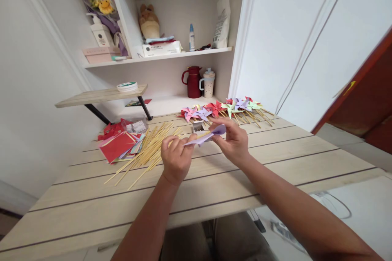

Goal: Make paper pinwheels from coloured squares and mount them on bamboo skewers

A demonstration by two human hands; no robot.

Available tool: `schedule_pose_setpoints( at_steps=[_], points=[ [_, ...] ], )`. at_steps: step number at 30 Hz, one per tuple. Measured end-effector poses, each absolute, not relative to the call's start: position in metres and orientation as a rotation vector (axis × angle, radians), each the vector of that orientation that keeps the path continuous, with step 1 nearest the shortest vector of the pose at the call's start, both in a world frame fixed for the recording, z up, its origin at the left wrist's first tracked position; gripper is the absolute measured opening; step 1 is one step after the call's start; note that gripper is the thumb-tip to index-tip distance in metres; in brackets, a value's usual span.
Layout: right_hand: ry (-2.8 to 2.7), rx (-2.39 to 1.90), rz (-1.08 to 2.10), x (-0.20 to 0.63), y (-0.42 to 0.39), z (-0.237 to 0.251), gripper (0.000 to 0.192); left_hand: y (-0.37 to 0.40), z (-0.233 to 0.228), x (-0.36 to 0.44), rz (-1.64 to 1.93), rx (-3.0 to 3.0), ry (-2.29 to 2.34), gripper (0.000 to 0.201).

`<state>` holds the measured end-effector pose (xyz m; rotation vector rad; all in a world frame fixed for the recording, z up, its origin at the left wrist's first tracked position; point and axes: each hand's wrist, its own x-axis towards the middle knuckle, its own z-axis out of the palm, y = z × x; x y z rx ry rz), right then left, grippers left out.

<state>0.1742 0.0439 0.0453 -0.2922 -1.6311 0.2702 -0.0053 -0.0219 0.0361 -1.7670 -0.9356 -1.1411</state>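
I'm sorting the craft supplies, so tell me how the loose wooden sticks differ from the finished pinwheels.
The wooden sticks are bare and tan, while the finished pinwheels carry folded paper heads in red, pink, purple and green. The wooden sticks lie fanned beside the stack of coloured paper, towards the table's left; the finished pinwheels lie in a row further back, near the shelf. Both rest flat on the table, and neither is in a hand.

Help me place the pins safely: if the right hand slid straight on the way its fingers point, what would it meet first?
The right hand points leftward, so it would probably first meet the left hand gripping the same lilac paper. Past that lie the bamboo sticks, though depth is unclear.
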Motion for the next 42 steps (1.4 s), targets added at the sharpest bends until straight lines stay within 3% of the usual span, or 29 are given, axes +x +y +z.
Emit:
schedule_pose_setpoints(
  at_steps=[4,20,24,28,32,42],
  points=[
    [-1.677,-0.254,0.167,0.175,0.042,0.051,0.012,-0.021,0.035,-0.006,-1.118,-1.748,-0.907,0.029],
    [-1.736,-0.370,0.109,0.175,0.052,0.046,0.003,-0.016,0.024,0.004,-1.166,-1.785,-1.003,0.013],
    [-1.807,-0.542,0.228,0.175,0.063,0.043,0.012,-0.010,0.015,0.014,-1.465,-2.019,-1.377,0.021],
    [-1.809,-0.687,0.456,0.176,0.071,0.043,0.017,-0.008,0.018,0.023,-2.043,-2.126,-1.826,0.018],
    [-1.676,-0.663,0.672,0.180,0.077,0.041,0.042,-0.007,0.026,0.022,-2.552,-2.019,-1.967,0.023],
    [-1.373,-0.692,0.978,0.178,0.088,0.029,0.051,0.004,0.016,0.011,-2.959,-1.823,-2.101,0.030]
  ],
)
